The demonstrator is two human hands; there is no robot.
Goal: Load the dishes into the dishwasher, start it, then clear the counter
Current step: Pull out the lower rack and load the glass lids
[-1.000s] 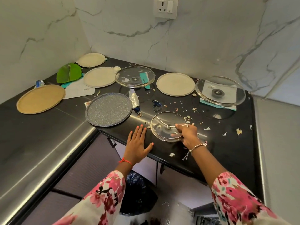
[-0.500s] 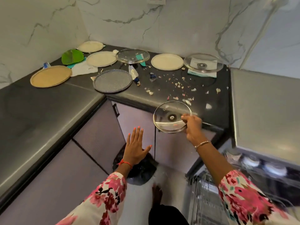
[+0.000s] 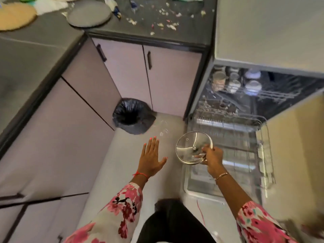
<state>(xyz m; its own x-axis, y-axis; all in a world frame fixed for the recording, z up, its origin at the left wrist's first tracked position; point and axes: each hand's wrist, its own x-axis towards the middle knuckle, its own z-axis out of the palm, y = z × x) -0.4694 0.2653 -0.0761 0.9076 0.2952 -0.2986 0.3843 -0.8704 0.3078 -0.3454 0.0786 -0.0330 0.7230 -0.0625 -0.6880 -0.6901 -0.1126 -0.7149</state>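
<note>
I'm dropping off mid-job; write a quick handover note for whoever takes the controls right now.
Right hand grips a glass lid by its rim, over the left edge of the pulled-out lower rack.
Left hand open, empty, above the floor.
Done: some cups sit in the upper rack.
Left: rack the lid, load the grey plate and tan plate from the counter, start the dishwasher, clear the scraps.
</note>
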